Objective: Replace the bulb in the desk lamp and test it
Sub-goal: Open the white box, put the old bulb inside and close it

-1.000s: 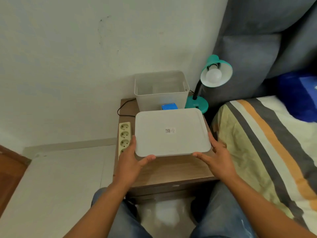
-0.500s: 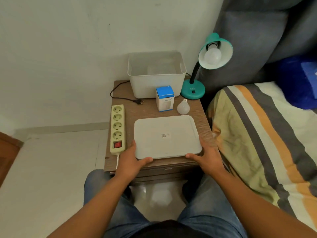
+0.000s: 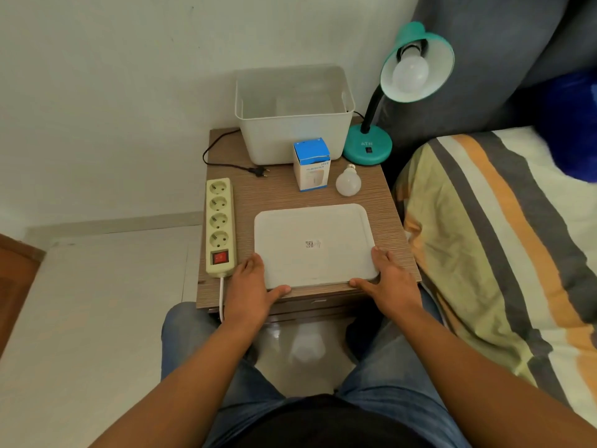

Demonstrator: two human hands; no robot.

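From the head camera, you see a small bedside table [image 3: 381, 202] with a striped wood-grain top. Your left hand [image 3: 248, 286] and right hand [image 3: 389, 279] grip the near corners of a flat, white, round-cornered plastic lid [image 3: 313, 244], fingers along its sides and thumbs curled over its near edge; the lid lies flat at the table's near edge, a small printed code at its middle.

The desk lamp [image 3: 387, 92] stands on the far right corner: a glossy teal round base, a black bent neck, and a teal cone shade tilted toward you with a frosted white bulb [image 3: 408, 72] seated in it. A loose bulb [image 3: 348, 182], pear-shaped and matte white with a metal screw cap, lies on its side just in front of the base. Beside it, to the left, stands a small blue-and-white cardboard box [image 3: 311, 164], upright, touching or nearly touching the open white plastic bin [image 3: 290, 140] at the far edge.

A cream power strip [image 3: 220, 226] with four round sockets and a red switch runs along the left edge, its white cord dropping off the near edge. A black plug [image 3: 260, 171] lies loose between strip and bin.

Bare tabletop shows between lid and loose bulb. The striped bedding [image 3: 500, 237] presses close on the right; pale floor lies on the left.
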